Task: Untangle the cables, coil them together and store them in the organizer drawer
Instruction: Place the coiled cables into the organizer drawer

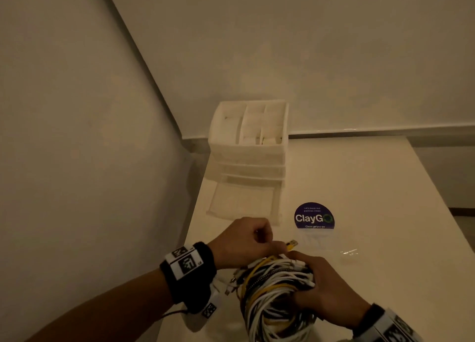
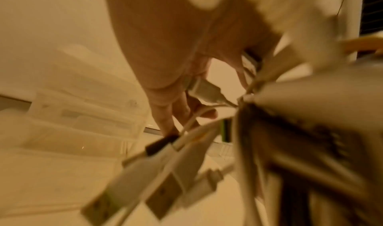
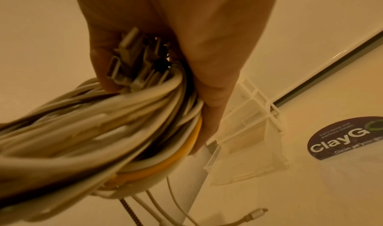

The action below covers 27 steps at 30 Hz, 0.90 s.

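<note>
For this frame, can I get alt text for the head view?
Two hands work a coil of white, yellow and dark cables: the right hand grips it while the left hand pinches a yellow plug. Beyond, a white organizer has its bottom drawer pulled open.

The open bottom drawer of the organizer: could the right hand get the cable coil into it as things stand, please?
Probably yes. The drawer stands pulled out just beyond the hands, and nothing lies between. The right hand grips the cable coil; the left hand, pinching cable ends, sits nearest the drawer and may need shifting.

Right hand (image 3: 176, 37) gripping coiled cables (image 3: 99, 131) (white, one yellow), open organizer drawer (image 3: 248, 147) beyond
</note>
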{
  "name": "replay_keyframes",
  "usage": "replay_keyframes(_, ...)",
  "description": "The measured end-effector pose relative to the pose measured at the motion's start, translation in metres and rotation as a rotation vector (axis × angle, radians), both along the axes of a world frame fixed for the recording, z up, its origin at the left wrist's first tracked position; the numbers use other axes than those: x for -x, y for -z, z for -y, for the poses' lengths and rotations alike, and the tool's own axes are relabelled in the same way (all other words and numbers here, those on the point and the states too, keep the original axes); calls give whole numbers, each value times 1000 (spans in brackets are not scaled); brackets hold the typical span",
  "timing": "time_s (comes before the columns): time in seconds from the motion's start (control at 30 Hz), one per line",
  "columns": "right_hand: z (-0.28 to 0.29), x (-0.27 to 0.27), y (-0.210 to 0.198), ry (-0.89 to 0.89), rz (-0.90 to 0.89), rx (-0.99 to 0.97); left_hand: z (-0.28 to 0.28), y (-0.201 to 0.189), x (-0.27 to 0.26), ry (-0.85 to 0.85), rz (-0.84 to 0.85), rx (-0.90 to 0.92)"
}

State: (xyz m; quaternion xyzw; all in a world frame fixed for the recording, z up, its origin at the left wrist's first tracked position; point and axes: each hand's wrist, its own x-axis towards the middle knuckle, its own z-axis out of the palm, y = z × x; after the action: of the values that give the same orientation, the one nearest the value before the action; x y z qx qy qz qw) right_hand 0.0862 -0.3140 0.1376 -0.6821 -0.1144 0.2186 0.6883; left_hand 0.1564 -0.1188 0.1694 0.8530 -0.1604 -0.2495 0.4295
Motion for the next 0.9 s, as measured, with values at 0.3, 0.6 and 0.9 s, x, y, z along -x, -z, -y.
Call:
replay_keyframes(0.3, 3, -1, 17, -26, -52, -17, -18, 16, 11, -48, -491, 119)
replay_keyframes(0.6, 1, -8, 25, -107, -96, -91, -46, 32, 33, 79, -641, 54)
replay_keyframes(0.9, 0, -8, 27, -246, -187, -186, -54, -20, 33, 346, -625, 18)
